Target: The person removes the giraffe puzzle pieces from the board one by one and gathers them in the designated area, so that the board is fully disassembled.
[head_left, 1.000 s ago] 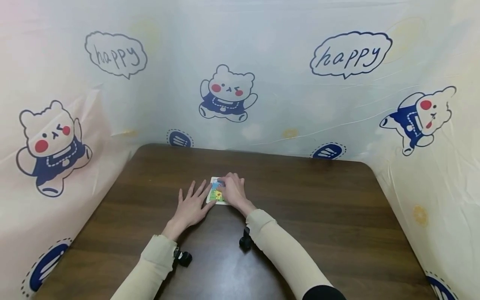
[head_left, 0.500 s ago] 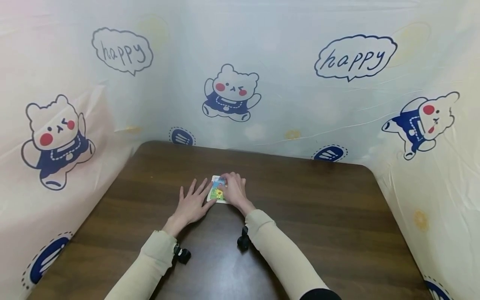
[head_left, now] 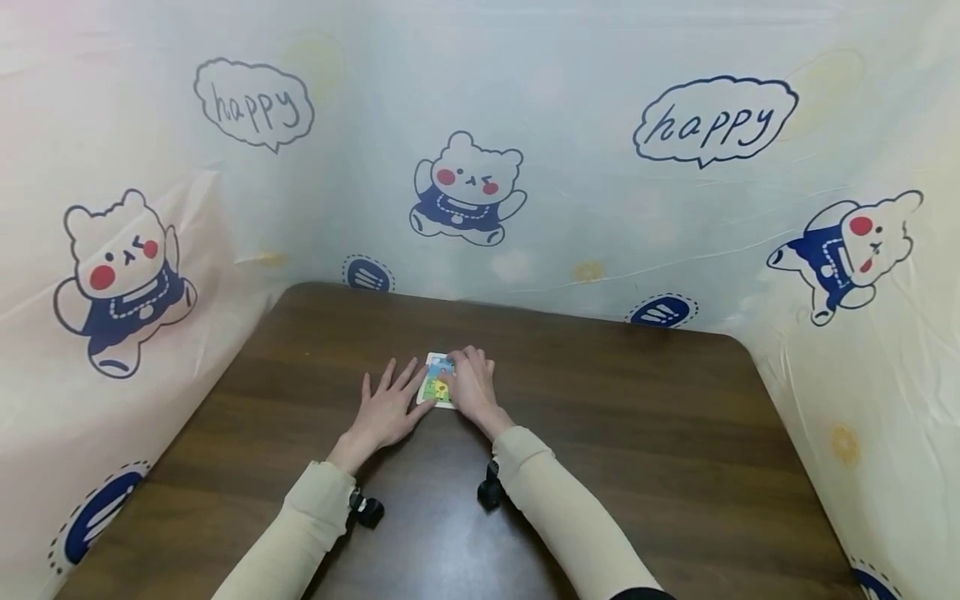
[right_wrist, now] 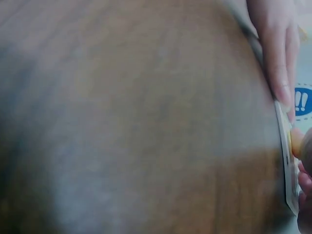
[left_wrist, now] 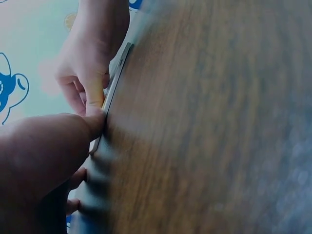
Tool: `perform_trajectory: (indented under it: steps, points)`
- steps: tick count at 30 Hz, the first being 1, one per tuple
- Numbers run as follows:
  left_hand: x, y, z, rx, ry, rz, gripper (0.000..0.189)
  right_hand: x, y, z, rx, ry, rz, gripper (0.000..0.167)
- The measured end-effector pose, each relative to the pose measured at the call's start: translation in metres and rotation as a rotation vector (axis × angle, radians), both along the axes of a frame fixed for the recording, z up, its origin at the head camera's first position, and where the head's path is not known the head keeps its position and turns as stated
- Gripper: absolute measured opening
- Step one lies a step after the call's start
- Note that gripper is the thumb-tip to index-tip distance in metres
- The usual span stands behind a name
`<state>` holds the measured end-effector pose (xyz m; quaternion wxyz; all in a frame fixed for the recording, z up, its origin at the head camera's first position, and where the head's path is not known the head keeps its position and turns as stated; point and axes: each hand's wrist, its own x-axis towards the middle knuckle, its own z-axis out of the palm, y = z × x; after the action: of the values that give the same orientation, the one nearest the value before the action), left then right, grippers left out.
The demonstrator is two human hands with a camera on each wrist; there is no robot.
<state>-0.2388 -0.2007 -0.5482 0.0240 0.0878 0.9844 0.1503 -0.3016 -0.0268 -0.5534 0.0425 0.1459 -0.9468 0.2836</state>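
A small, flat picture board (head_left: 435, 390) with a white border and a blue, green and yellow picture lies on the table. The left hand (head_left: 384, 414) rests at its left side with fingers spread and straight; its thumb touches the near edge. Bent over the right part of the board is the right hand (head_left: 471, 385), which hides that part. Its thumb presses on the board's face and its other fingers are curled. From the left wrist view, the right hand (left_wrist: 90, 63) and the board's thin edge (left_wrist: 114, 83) appear side-on. The right wrist view shows the left hand (right_wrist: 278, 53) touching the board's end.
The brown wooden table (head_left: 637, 433) stretches around both hands. Behind and beside it hangs a pale curtain (head_left: 570, 183) printed with bears and "happy" bubbles. Each wrist carries a small black camera, one at the left wrist (head_left: 367, 511) and one at the right wrist (head_left: 489, 490).
The head view has shifted slightly. Both hands keep nearly the same place at the board, with only a slight shift of the right hand's fingers over the picture.
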Motion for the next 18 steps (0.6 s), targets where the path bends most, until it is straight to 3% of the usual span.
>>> perform_trajectory:
  steps: [11, 18]
  points:
    - [0.0011, -0.0029, -0.0078, 0.015, -0.015, 0.002, 0.077, -0.0080, 0.0022, 0.0049, -0.044, -0.141, 0.043, 0.039]
    - [0.0002, -0.0037, -0.0070, 0.023, 0.008, -0.002, 0.076, -0.0097, 0.0009, 0.0047, -0.068, -0.132, 0.031, 0.038]
